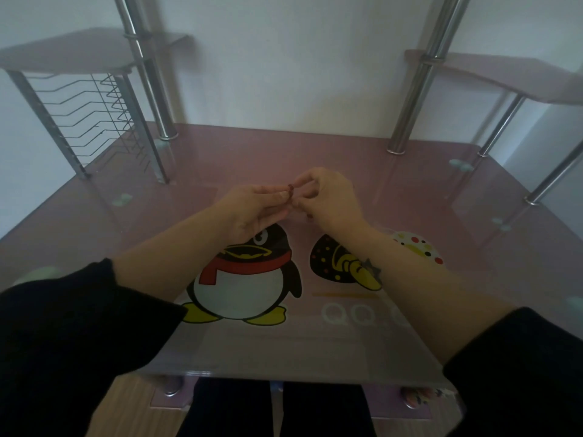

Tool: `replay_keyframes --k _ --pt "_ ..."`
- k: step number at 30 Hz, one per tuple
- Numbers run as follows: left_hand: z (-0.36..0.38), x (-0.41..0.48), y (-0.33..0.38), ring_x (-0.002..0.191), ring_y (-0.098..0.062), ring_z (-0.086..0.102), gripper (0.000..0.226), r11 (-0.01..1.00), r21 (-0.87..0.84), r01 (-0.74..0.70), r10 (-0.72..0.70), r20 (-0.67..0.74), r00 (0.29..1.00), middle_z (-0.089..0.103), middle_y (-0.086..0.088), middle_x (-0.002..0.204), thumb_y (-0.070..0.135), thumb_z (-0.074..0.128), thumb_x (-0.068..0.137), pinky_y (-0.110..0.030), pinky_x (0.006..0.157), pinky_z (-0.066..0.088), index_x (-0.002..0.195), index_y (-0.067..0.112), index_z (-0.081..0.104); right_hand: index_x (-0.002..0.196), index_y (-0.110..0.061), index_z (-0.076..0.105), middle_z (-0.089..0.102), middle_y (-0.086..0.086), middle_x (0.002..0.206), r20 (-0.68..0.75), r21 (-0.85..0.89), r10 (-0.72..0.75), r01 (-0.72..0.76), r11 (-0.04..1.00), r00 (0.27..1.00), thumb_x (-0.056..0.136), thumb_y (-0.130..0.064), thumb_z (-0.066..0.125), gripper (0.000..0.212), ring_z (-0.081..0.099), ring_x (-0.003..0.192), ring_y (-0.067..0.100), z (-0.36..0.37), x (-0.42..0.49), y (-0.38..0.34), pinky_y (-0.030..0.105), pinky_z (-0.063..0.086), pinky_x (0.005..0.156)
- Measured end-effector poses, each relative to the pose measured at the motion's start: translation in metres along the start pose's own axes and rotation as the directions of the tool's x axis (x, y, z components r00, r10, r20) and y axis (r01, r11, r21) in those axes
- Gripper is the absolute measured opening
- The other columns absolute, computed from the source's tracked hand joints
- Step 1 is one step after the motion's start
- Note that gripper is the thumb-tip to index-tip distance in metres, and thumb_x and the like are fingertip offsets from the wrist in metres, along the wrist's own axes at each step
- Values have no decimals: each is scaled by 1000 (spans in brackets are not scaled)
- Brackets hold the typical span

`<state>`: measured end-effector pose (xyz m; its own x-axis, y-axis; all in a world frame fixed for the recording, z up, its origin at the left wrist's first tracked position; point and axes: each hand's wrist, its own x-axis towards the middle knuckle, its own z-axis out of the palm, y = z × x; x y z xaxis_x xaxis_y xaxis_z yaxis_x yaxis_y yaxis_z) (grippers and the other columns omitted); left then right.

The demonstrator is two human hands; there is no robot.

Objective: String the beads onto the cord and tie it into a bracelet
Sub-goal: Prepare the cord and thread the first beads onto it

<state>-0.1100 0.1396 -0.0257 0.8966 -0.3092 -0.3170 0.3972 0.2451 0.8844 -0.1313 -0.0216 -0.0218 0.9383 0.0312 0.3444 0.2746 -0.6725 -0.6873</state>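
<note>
Beads (pixel 290 192), a short run of small dark red ones, sit in the air above the middle of the pink table (pixel 426 197), caught right where the two hands meet. The run stands nearly upright, its long axis running from the top of the fingertips downward, tipped only a little.

The left hand (pixel 252 208) comes in from the left with fingers stretched almost straight, and its thumb and fingertips pinch the beads from that side. The right hand (pixel 331 198) comes in from the right with fingers curled. Its forefinger and thumb close on the same short run, touching it at the top and near the bottom. Neither hand is the nearer one, since both are already on the beads.

The cord itself is too thin to make out, so I cannot tell which way its free ends lie. A small dark spot just under the right hand may be more of the strand, but it is too small to be sure.

Judging from the close double pinch, the work here is either feeding a bead on or starting the knot. Either way, the next move likely depends on keeping that upright run steady between the two sets of fingertips, well above the printed penguin (pixel 243 279).
</note>
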Motion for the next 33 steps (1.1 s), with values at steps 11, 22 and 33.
replay_keyframes --k 11,22,33 --pt "0 -3 -2 84 -19 75 15 980 80 -184 191 -83 978 77 -6 80 -4 66 85 -22 69 58 97 4 67 103 -12 75 74 0 83 -23 -18 -8 8 1000 1000 91 -18 64 17 68 69 11 1 2 -1 29 59 68" --pt "-1 -5 -3 86 -19 74 18 988 3 -154 154 -71 986 75 -10 91 -7 62 87 -21 70 58 100 3 68 103 -10 74 71 3 76 -39 39 25 -24 999 999 93 -13 60 17 67 64 16 4 2 -1 35 60 63" --pt "0 -5 -4 83 -17 75 15 990 7 -142 142 -47 989 77 -7 81 -6 61 87 -20 69 58 98 1 67 93 -12 74 65 -13 70 -133 137 32 -14 991 991 90 -17 65 11 60 62 -10 5 2 0 5 48 61"
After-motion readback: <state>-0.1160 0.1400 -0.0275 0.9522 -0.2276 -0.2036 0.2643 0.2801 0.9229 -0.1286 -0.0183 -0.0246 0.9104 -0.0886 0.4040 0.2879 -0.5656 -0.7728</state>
